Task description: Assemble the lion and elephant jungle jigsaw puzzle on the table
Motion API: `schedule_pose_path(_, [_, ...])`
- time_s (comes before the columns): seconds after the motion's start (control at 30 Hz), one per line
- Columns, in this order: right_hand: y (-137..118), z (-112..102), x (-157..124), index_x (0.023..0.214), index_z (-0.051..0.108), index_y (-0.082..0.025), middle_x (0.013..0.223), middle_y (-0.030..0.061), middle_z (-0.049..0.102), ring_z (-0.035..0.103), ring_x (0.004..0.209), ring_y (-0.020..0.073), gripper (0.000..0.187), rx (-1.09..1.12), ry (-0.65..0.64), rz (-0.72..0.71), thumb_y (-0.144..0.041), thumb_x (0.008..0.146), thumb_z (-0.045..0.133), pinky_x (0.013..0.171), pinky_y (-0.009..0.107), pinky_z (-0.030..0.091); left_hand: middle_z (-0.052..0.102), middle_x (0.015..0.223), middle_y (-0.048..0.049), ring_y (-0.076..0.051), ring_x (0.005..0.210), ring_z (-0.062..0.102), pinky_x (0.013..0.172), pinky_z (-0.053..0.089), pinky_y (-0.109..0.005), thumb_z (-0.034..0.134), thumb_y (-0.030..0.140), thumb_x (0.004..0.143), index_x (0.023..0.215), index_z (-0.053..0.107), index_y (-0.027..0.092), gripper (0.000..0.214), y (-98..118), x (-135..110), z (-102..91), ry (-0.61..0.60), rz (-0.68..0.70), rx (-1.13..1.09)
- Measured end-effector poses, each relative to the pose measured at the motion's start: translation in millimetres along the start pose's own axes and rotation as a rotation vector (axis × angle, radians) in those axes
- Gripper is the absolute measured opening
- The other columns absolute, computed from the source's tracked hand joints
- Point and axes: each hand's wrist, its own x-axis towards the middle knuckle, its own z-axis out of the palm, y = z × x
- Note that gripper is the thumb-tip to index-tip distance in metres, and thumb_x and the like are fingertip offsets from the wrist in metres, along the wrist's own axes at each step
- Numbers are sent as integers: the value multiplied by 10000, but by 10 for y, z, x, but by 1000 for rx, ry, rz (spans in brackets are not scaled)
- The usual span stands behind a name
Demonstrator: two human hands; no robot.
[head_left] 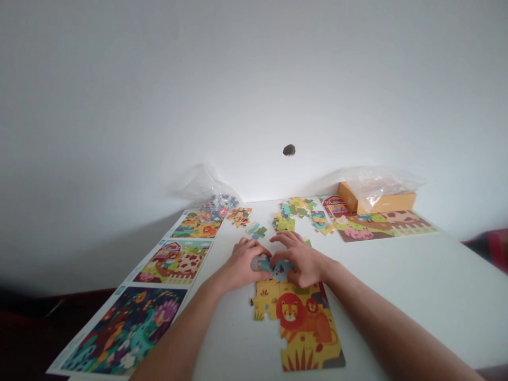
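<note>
Blue puzzle pieces [280,271] partly beneath right hand [304,259], blurry red object [498,247] partly out of frame.

A single view is recorded, from a camera worn on the person's head, facing forward and angled down over the white table [397,280] toward the pale wall [159,79], which fills the upper half. The left hand [243,263] and right hand [304,259] lie just below the frame's centre, nearer the lens than the wall, with both forearms [184,323] entering from the bottom edge.
</note>
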Motion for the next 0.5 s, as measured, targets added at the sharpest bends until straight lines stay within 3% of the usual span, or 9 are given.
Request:
schedule_pose_path(0.17, [58,18,7,1002,740,-278,1316,57,544,482,1226,294,429,6,61,18,-127,617,627,1070,481,348,622,1047,-34,-272,1065,510,953,395,-394,832,446,679,1000,699,286,383,-11,-2,-32,-18,-9,4])
schedule_pose_path(0.3, [204,48,21,1020,714,-234,1132,73,641,555,1068,250,325,-94,273,313,-120,758,559,985,431,419,617,1043,-35,-266,1063,516,970,392,-404,807,519,693,981,705,278,389,-11,-14,-50,-28,-7,-1])
schedule_pose_path(0.4, [332,78,26,1152,681,-247,1248,90,606,503,1159,284,321,-184,337,470,-242,840,605,1012,459,405,595,1118,-53,-285,1122,499,1010,375,-443,786,573,696,1006,715,292,424,5,-17,-29,-2,-11,8])
schedule_pose_path(0.5, [427,117,46,1301,612,-293,1445,92,481,395,1301,336,462,-233,301,526,-390,852,659,1057,523,356,533,1307,-70,-335,1257,422,1072,317,-512,800,605,657,1060,718,322,499,22,-15,3,13,-3,43])
